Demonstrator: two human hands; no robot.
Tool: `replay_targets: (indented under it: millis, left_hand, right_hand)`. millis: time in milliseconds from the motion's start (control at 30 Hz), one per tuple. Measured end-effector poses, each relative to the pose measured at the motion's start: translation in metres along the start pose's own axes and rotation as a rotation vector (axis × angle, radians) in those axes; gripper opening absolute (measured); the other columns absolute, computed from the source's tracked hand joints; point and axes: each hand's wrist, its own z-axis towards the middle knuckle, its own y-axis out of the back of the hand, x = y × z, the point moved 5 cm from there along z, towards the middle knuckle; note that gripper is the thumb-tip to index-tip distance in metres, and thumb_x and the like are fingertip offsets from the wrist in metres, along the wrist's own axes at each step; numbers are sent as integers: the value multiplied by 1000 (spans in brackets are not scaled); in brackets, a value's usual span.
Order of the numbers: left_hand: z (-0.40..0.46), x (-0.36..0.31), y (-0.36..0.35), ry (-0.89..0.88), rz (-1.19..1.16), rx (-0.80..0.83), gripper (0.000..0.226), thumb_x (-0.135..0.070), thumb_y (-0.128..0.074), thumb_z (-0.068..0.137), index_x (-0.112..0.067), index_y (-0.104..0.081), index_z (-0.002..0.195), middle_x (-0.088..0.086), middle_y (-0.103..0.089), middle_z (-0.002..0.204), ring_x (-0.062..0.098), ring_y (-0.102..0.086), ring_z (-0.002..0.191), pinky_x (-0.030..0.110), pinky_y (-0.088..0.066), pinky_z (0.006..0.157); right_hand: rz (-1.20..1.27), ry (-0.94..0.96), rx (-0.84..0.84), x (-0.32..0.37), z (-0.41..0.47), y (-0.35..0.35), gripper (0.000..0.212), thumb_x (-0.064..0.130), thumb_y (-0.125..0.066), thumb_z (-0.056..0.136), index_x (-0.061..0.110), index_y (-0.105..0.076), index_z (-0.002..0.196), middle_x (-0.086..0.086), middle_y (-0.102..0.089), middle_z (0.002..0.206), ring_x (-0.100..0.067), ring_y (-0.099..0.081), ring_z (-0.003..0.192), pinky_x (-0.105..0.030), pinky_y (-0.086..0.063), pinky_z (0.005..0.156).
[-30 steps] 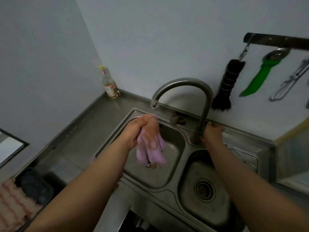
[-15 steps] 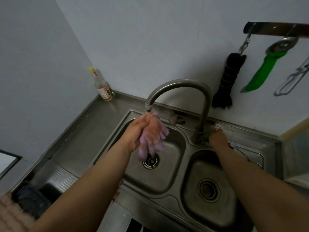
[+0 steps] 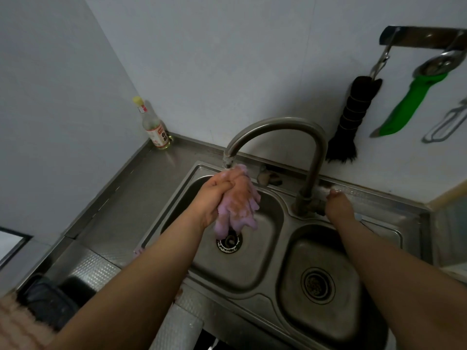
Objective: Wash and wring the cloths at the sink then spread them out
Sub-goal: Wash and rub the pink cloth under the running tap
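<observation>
Head view, taking the sink (image 3: 273, 303) as my landmark: its 2 basins sit just past my forearms, set into the steel desk (image 3: 141, 188). Over the left basin my left hand (image 3: 214, 195) is clenched around a purple cloth (image 3: 238, 208), bunched, its ends dangling above the drain. The top of the cloth sits right under the faucet (image 3: 283, 127) spout, where water runs onto it. Behind the divider between the basins, my right hand (image 3: 337, 207) is at the faucet's base; whether it grips anything there I cannot tell. Beyond the sink, in the desk's far left corner, a bottle (image 3: 153, 127) stands against the wall. Above the sink's right side, a black brush (image 3: 353, 117) and a green-handled tool (image 3: 409, 107) hang from a rail (image 3: 424, 37).
</observation>
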Motion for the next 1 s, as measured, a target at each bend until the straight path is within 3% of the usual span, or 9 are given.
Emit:
replay_targets:
  millis: [167, 300, 433, 500, 567, 667, 767, 900, 1000]
  left_hand:
    - [0, 0, -3, 33, -14, 20, 32, 0, -42, 97, 0, -57, 126, 23, -68, 109, 28, -70, 94, 30, -57, 73]
    - [3, 2, -1, 14, -3, 38, 36, -3, -42, 97, 3, -53, 131, 28, -60, 125, 36, -64, 110, 34, -54, 85]
    - [7, 7, 3, 14, 107, 88, 37, -9, -43, 98, 6, -52, 130, 27, -53, 134, 40, -48, 129, 47, -36, 111]
    - [8, 8, 4, 42, 92, 78, 37, -10, -45, 98, 6, -53, 129, 28, -55, 131, 38, -51, 127, 47, -35, 112]
    - [9, 7, 10, 64, 60, 42, 33, -15, -47, 98, 4, -59, 123, 26, -61, 123, 35, -57, 119, 45, -42, 107]
    - [15, 13, 30, 102, 159, -214, 35, -32, -49, 99, -4, -69, 97, 18, -69, 96, 31, -65, 95, 41, -50, 91]
    - [23, 16, 47, 126, 398, -539, 39, -37, -49, 99, -16, -61, 68, 9, -62, 69, 26, -59, 73, 41, -51, 76]
    - [31, 18, 22, 214, 228, -566, 29, -34, -48, 100, -17, -65, 83, 14, -70, 86, 27, -69, 85, 39, -55, 84]
    - [43, 23, 9, 198, 180, -509, 26, -24, -52, 99, -10, -67, 85, 12, -68, 81, 26, -67, 85, 37, -53, 84]
  right_hand:
    - [201, -128, -7, 3, -9, 5, 38, 15, -29, 102, -8, -47, 128, -30, -52, 126, -43, -49, 118, -45, -38, 97]
    - [468, -413, -177, 4, -33, -10, 53, 35, -37, 101, -9, -42, 130, -29, -48, 131, -42, -47, 121, -43, -38, 100]
    - [624, 45, 54, 91, -77, -37, 31, 19, -36, 102, -2, -58, 110, -13, -60, 99, -20, -54, 88, -28, -43, 77]
    - [620, 324, 223, 143, -101, -36, 26, 15, -35, 103, 9, -59, 111, 3, -58, 94, -7, -54, 87, -14, -43, 76]
    - [643, 425, 388, 170, -106, -40, 27, 15, -36, 103, 7, -60, 110, 3, -60, 92, -5, -56, 83, -3, -41, 67]
    - [637, 373, 382, 176, -91, -45, 23, 25, -43, 101, 12, -61, 95, 4, -58, 81, -5, -52, 73, -12, -40, 61]
    - [630, 362, 299, 184, -96, -57, 22, 27, -46, 98, 16, -59, 84, 4, -57, 75, -7, -52, 70, -23, -40, 64]
    - [359, 376, 261, 199, -100, -79, 37, 42, -38, 97, 21, -61, 78, -3, -65, 77, -21, -63, 77, -35, -48, 70]
    - [322, 349, 176, 201, -80, -70, 39, 29, -37, 100, 5, -66, 92, -20, -67, 97, -33, -62, 94, -39, -45, 78]
